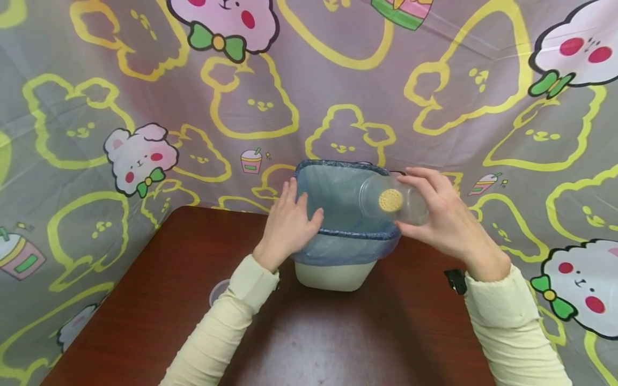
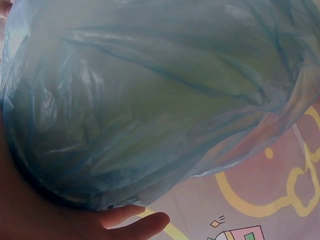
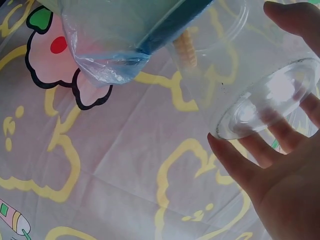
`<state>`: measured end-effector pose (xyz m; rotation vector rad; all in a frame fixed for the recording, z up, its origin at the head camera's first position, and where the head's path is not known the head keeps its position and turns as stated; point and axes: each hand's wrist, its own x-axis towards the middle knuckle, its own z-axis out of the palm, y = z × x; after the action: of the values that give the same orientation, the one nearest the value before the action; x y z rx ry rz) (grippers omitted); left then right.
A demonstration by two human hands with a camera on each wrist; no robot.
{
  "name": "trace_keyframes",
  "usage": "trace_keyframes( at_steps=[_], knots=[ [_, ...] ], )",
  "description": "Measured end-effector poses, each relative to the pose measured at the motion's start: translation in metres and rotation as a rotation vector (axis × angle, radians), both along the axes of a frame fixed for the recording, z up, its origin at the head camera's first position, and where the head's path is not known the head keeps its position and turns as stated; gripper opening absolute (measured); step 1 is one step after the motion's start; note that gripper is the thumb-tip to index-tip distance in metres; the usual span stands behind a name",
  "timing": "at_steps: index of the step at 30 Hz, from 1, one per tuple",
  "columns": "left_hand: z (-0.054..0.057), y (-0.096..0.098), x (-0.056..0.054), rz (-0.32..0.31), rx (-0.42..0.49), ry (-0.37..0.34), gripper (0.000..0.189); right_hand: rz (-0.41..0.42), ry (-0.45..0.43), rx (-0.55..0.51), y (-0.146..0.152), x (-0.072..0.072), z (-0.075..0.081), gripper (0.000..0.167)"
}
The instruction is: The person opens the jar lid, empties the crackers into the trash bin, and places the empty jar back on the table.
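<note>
In the head view my right hand [image 1: 446,217] grips a clear plastic cup [image 1: 414,206] near its base, fingers above and thumb below. The cup lies tipped on its side, its mouth over a bin [image 1: 333,276] lined with a blue plastic bag [image 1: 345,249]. A round, yellow, dimpled piece like a biscuit [image 1: 390,200] is inside the cup; in the right wrist view its ridged edge [image 3: 186,47] shows. My left hand [image 1: 291,222] rests on the bin's left rim, fingers extended, and the left wrist view looks into the bag [image 2: 150,115].
The bin stands on a dark red-brown table [image 1: 193,252] near its back edge. A round translucent piece [image 1: 218,290] lies on the table, partly hidden by my left sleeve. A patterned curtain [image 1: 338,80] hangs close behind and at both sides.
</note>
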<state>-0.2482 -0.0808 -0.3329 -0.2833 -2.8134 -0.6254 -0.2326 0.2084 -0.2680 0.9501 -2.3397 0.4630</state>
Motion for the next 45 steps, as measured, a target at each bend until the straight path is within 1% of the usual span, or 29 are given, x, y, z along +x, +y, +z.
trace_keyframes(
  at_steps=[4,8,33,45],
  knots=[
    [0.0004,0.0003,0.0002,0.0,0.003,-0.002,0.066,0.033,0.015,0.021,-0.0002,0.0,-0.0007,0.078],
    [0.0004,0.0005,0.0006,0.0,0.002,0.001,0.065,0.046,0.023,0.043,-0.0005,0.0003,-0.0007,0.077],
    [0.001,0.0,0.0009,0.001,0.001,-0.001,0.066,0.043,0.048,0.033,0.0033,-0.001,-0.002,0.079],
    [0.0008,0.0001,0.0015,-0.002,-0.004,0.005,0.066,0.033,0.043,0.033,0.0041,-0.0008,-0.0035,0.079]
  ],
)
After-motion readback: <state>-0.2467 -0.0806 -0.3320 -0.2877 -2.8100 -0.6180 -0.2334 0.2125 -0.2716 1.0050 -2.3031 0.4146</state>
